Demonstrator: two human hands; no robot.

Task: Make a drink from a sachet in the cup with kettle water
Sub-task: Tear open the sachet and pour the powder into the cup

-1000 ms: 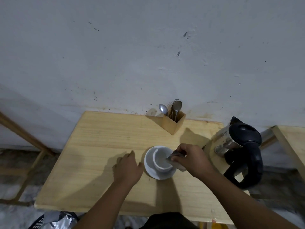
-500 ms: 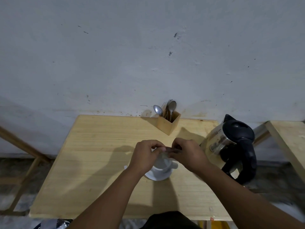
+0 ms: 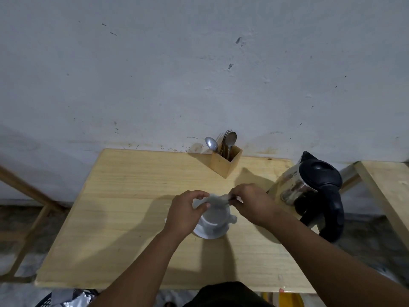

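Observation:
A white cup (image 3: pixel 218 217) stands on a white saucer (image 3: pixel 210 232) near the middle of the wooden table (image 3: pixel 137 207). Just above the cup both hands pinch a small greyish sachet (image 3: pixel 218 200) stretched between them. My left hand (image 3: pixel 188 212) grips its left end and my right hand (image 3: pixel 251 201) its right end. The sachet is blurred, so I cannot tell whether it is torn. A steel kettle (image 3: pixel 309 189) with a black lid and handle stands at the right edge of the table.
A wooden holder (image 3: pixel 225 161) with spoons and a fork stands at the back of the table by the white wall. Another wooden surface (image 3: pixel 389 185) lies to the right. A shiny bag (image 3: pixel 66 299) lies on the floor at lower left.
My left hand lifted off the table and joined the right hand on the sachet above the cup. The camera view shifted slightly.

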